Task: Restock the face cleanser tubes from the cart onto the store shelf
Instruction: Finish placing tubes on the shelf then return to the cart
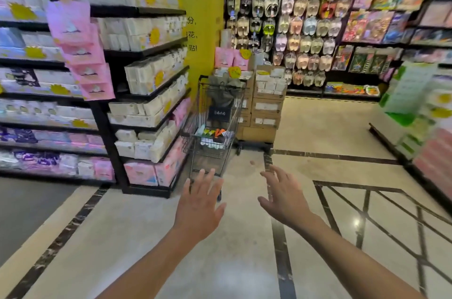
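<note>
Biggest thing here is the black store shelf unit [146, 61], left of the shopping cart [215, 132] and just beside it, packed w/ white and pink tissue packs, pink hanging packs on its near corner. Behind the cart and off to its right, a dark wall rack of slippers [305, 29] in pairs. A yellow pillar [203, 29] stands right behind the cart. Stack of cardboard boxes [266, 108] sits up against the cart's right side. The cart itself is wire, w/ a grey-green bag [223, 93] in its upper part. This side of the cart, the person's left hand [199, 203] and right hand [285, 197] are stretched out toward it, both w/ fingers spread and nothing in them, neither touching the cart. Smallest: the face cleanser tubes [212, 133] lie in the cart's basket, a small heap of white, green and orange, too blurry to count.
</note>
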Motion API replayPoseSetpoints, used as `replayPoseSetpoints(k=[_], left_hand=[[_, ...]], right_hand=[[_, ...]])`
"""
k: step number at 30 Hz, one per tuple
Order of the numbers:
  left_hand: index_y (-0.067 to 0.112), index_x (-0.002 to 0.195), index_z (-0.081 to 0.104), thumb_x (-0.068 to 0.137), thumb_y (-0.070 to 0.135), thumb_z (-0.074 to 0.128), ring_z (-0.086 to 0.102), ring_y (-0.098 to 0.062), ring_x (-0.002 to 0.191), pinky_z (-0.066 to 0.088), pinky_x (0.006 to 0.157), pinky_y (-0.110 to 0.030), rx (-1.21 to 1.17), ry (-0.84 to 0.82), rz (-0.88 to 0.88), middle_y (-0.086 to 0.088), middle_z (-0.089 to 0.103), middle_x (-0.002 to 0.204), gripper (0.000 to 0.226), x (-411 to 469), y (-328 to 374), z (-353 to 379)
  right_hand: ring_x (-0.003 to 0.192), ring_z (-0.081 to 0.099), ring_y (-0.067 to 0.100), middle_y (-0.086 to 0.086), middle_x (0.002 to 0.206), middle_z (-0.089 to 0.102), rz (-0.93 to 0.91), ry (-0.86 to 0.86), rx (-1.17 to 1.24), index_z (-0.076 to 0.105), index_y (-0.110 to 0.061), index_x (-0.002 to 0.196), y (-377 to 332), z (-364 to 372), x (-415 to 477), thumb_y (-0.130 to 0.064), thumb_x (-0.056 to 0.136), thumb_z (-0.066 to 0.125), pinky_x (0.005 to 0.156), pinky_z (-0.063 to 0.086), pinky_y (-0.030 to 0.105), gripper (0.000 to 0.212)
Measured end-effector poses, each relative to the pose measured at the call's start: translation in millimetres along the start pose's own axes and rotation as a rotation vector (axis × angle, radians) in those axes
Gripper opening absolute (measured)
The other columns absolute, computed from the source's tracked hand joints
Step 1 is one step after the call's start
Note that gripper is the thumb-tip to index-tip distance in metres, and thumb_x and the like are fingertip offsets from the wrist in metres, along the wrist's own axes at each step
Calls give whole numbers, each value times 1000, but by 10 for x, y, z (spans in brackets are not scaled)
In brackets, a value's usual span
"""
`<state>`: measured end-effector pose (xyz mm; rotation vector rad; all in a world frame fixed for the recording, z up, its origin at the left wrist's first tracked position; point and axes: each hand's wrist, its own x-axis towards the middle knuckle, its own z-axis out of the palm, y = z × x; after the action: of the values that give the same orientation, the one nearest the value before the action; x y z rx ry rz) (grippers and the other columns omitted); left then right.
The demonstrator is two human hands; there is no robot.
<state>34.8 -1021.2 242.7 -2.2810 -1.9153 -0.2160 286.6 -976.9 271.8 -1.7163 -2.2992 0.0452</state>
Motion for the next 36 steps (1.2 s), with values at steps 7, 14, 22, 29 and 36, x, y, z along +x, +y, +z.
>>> replayPoseSetpoints(k=[7, 14, 22, 29, 36], left_hand=[[27, 150, 44, 91, 62, 29, 39, -31, 149, 42, 110, -63, -50, -116, 116, -5, 42, 161, 70, 1587, -8, 553], [33, 163, 6, 100, 65, 14, -6, -23, 159, 6, 125, -56, -99, -251, 205, 2, -2, 173, 71, 3034, 203, 1181], [29, 163, 9, 89, 64, -1, 0, -24, 159, 11, 125, -58, -49, -283, 207, -1, 1, 173, 83, 4707, 378, 1805], [30, 163, 10, 90, 63, 0, -3, -24, 159, 4, 126, -54, -92, -256, 123, 0, 1, 173, 82, 5983, 317, 2139], [25, 164, 10, 102, 59, 33, -3, -27, 160, 7, 127, -56, -53, -232, 42, -4, -1, 173, 74, 7396, -201, 2632]], right_hand=[[150, 25, 22, -1, 162, 27, 192, -40, 5, 36, -35, 151, 625, 234, 946, -55, 87, 61, 122, 26, 42, 71], [149, 28, 23, -1, 163, 28, 323, -112, 10, 36, -36, 151, 1441, 696, 1871, -57, 85, 61, 120, 27, 41, 74], [149, 28, 24, 1, 164, 27, 271, -179, -12, 37, -33, 151, 2525, 979, 3469, -57, 87, 60, 119, 27, 42, 72], [150, 26, 26, 2, 164, 26, 122, -254, -38, 35, -31, 151, 3067, 1152, 5045, -54, 87, 60, 120, 25, 42, 72], [150, 25, 26, 2, 165, 26, -6, -267, -28, 35, -34, 150, 3335, 1542, 6726, -54, 87, 57, 121, 22, 42, 70]])
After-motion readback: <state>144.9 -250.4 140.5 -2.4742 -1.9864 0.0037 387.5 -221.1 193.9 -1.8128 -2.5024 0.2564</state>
